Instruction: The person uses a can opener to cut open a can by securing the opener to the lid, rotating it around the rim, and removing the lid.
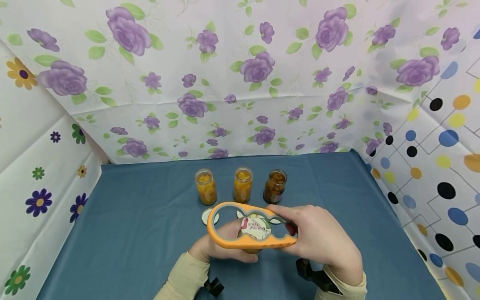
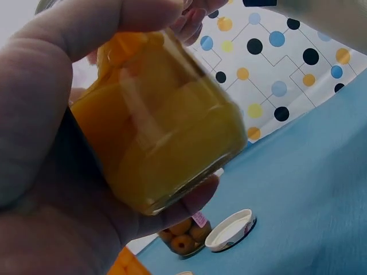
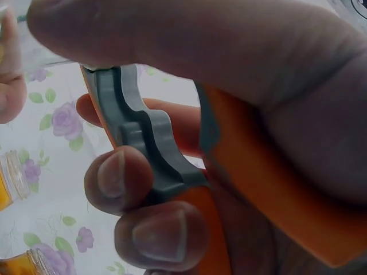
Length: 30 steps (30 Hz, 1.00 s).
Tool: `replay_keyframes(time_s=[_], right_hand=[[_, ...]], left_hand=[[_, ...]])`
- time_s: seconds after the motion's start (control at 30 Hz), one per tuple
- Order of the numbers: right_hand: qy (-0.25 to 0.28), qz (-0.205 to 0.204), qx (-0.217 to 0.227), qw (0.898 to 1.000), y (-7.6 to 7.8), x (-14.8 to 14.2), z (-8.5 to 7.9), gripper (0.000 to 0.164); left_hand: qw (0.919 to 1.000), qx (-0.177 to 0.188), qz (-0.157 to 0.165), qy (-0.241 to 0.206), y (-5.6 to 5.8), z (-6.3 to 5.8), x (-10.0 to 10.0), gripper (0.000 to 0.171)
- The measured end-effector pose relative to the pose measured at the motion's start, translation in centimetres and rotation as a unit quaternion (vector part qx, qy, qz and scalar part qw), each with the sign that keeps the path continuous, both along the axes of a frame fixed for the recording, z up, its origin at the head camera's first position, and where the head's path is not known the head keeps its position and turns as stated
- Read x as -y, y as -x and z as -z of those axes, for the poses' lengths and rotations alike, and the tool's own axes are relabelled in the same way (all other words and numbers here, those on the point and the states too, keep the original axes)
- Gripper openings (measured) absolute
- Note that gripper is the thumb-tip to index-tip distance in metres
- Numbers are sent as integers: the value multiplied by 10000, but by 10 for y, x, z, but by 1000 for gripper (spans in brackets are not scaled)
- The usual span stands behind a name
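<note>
My left hand (image 1: 221,245) grips a glass jar (image 2: 166,126) of yellow-orange fruit pieces, raised off the table and tilted in the left wrist view. Its printed lid (image 1: 256,226) is on and shows through the scalloped gap of an orange and grey jar opener (image 1: 229,243). My right hand (image 1: 324,233) holds that opener by its narrow end, thumb on one side and fingers curled round the other; the right wrist view shows the grip close up. Whether the grey inner edges bear firmly on the lid, I cannot tell.
Three lidless jars stand in a row behind my hands: a left jar (image 1: 206,188) and a middle jar (image 1: 243,186) of yellow fruit, and a dark brown jar (image 1: 275,187). White lids (image 1: 208,217) lie before them on the blue tablecloth (image 1: 142,216). Patterned curtains surround the table.
</note>
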State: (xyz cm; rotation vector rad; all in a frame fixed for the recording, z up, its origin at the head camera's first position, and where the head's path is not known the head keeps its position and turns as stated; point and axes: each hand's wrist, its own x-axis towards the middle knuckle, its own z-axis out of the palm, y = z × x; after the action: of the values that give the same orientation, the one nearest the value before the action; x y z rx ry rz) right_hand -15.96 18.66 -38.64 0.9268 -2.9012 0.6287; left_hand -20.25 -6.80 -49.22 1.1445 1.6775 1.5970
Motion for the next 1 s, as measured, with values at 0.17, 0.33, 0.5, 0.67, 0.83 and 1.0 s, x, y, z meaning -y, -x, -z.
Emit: replay_keyframes(time_s=[0.17, 0.33, 0.5, 0.67, 0.83, 1.0], right_hand=[[-34, -111, 124, 9999, -1, 0, -1, 66], [-30, -226, 110, 9997, -2, 1, -2, 65], [-13, -345, 101, 9994, -5, 1, -2, 69], [79, -559, 128, 9983, -7, 3, -2, 71], [170, -741, 125, 9970, -7, 4, -2, 63], [184, -785, 16, 9967, -7, 5, -2, 61]], left_hand=[[9996, -160, 79, 237, 1, 2, 3, 63], [9984, -175, 153, 506, 0, 2, 7, 64], [9974, -15, 444, 571, -1, 2, 10, 60], [9954, 102, 761, 574, -3, 0, 12, 62], [9928, 492, 951, 534, -9, 1, 16, 81], [9909, 961, 938, 14, -13, 2, 15, 80]])
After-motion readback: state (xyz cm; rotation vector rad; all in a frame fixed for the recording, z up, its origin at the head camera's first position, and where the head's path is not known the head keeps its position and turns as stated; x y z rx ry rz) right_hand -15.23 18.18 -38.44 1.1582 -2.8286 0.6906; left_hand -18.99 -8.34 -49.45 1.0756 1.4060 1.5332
